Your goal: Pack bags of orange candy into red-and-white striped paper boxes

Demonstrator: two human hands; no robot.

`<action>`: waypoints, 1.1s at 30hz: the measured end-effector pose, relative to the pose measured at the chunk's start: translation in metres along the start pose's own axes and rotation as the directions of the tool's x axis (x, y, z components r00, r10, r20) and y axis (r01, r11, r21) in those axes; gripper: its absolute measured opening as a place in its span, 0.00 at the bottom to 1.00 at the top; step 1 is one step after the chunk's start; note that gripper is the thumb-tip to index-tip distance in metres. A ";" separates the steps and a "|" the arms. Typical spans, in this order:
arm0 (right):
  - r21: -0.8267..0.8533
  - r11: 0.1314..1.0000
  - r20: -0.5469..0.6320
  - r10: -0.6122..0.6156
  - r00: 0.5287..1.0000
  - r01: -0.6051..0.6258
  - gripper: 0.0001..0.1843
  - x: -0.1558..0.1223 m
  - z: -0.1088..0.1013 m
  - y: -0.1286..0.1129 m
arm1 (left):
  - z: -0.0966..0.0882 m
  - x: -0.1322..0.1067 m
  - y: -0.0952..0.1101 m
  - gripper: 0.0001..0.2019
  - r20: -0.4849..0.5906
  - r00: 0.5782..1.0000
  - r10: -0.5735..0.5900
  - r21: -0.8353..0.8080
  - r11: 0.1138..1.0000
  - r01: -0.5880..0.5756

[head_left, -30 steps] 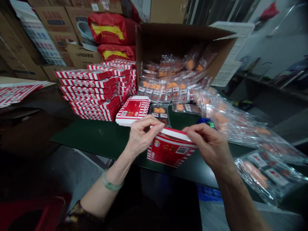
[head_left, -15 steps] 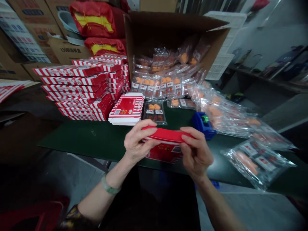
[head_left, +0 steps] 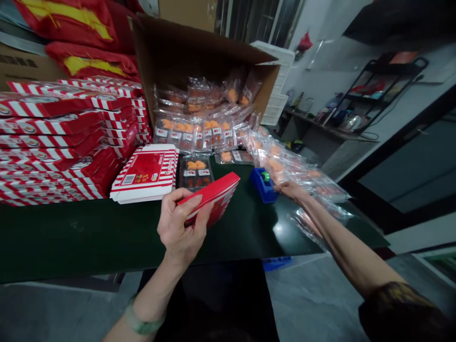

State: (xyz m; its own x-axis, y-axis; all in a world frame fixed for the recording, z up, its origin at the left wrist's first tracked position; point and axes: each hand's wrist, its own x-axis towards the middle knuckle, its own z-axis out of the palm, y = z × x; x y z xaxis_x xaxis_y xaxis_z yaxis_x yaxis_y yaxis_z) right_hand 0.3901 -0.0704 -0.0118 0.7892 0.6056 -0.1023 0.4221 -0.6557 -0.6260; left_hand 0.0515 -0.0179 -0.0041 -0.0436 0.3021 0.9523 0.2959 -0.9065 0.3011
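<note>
My left hand [head_left: 185,221] is closed on one end of a flat red box [head_left: 217,199] with a white-edged side, holding it tilted above the green table. To the right, my right hand [head_left: 290,189] reaches to the edge of a blue tape dispenser [head_left: 262,186] with a green core. Its fingers look pressed together there; whatever they pinch is too small to make out. Behind the held box lies a clear pack of sweets [head_left: 196,173], beside a stack of flat red-and-white cartons [head_left: 146,171].
Striped red-and-white boxes [head_left: 46,142] are piled at the left. An open cardboard box [head_left: 203,52] full of clear packs stands at the back. More clear packs [head_left: 285,156] spread over the right of the green table [head_left: 235,242]. White crates [head_left: 276,104] stand behind.
My right hand has let go of the red box and moved right to the tape dispenser. My left hand keeps the box, now tilted up at its right end. The view has swung right.
</note>
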 end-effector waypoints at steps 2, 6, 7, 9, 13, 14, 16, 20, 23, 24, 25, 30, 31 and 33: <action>0.090 0.987 0.082 0.129 0.988 -0.136 0.15 0.004 0.005 -0.006 | 0.001 0.000 -0.003 0.14 -0.001 1.000 -0.001 -0.001 1.000 0.001; 0.326 0.888 0.159 0.286 0.945 -0.324 0.18 0.008 0.013 -0.015 | 0.001 -0.001 -0.008 0.14 -0.001 1.000 -0.009 -0.021 1.000 0.009; 0.389 0.857 0.160 0.299 0.941 -0.339 0.18 0.008 0.015 -0.015 | 0.001 -0.001 -0.009 0.14 0.001 1.000 -0.012 -0.025 1.000 0.012; 0.514 0.794 0.142 0.295 0.945 -0.325 0.18 0.002 0.020 -0.012 | 0.001 -0.001 -0.010 0.15 0.000 1.000 -0.016 -0.028 0.999 0.016; 0.697 0.683 0.059 0.248 0.967 -0.218 0.19 -0.028 0.040 0.008 | 0.001 -0.001 -0.011 0.14 -0.012 1.000 -0.017 -0.024 1.000 0.016; 0.721 0.663 0.048 0.245 0.968 -0.203 0.19 -0.036 0.046 0.015 | 0.001 -0.001 -0.011 0.14 -0.008 1.000 -0.021 -0.025 0.999 0.021; 0.739 0.642 0.052 0.250 0.967 -0.206 0.19 -0.047 0.059 0.026 | 0.001 -0.001 -0.011 0.14 0.002 0.999 -0.034 -0.036 0.999 0.034; 0.689 0.667 0.148 0.256 0.955 -0.285 0.18 -0.044 0.072 0.035 | 0.002 -0.003 -0.010 0.15 0.010 0.998 -0.068 -0.079 0.994 0.069; 0.637 0.710 0.219 0.207 0.953 -0.300 0.15 -0.046 0.071 0.024 | 0.002 -0.005 -0.009 0.15 0.009 0.996 -0.091 -0.079 0.993 0.091; 0.631 0.721 0.238 0.172 0.956 -0.286 0.12 -0.053 0.069 0.016 | 0.001 -0.005 -0.008 0.15 0.012 0.996 -0.093 -0.083 0.992 0.094; 0.633 0.729 0.254 0.124 0.959 -0.262 0.11 -0.063 0.067 0.007 | 0.001 -0.006 -0.008 0.14 0.021 0.996 -0.090 -0.093 0.991 0.092; 0.767 0.639 0.291 -0.262 0.920 -0.061 0.19 -0.152 0.040 -0.056 | -0.002 -0.005 -0.002 0.14 0.056 0.996 -0.066 -0.157 0.985 0.074; 0.842 0.539 0.288 -0.420 0.861 -0.019 0.20 -0.169 0.035 -0.070 | -0.003 -0.004 0.001 0.14 0.060 0.996 -0.061 -0.166 0.984 0.070; 0.894 0.447 0.310 -0.552 0.774 -0.040 0.20 -0.192 0.028 -0.094 | -0.005 -0.005 0.008 0.13 0.076 0.996 -0.046 -0.191 0.980 0.060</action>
State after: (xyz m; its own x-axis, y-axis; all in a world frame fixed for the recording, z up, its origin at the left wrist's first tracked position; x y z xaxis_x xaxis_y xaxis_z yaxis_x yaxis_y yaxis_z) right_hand 0.1863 -0.1125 0.0455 0.2392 0.9706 0.0267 -0.2415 0.0861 -0.9666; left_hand 0.0497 -0.0277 -0.0061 0.0151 0.3650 0.9309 0.1055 -0.9264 0.3615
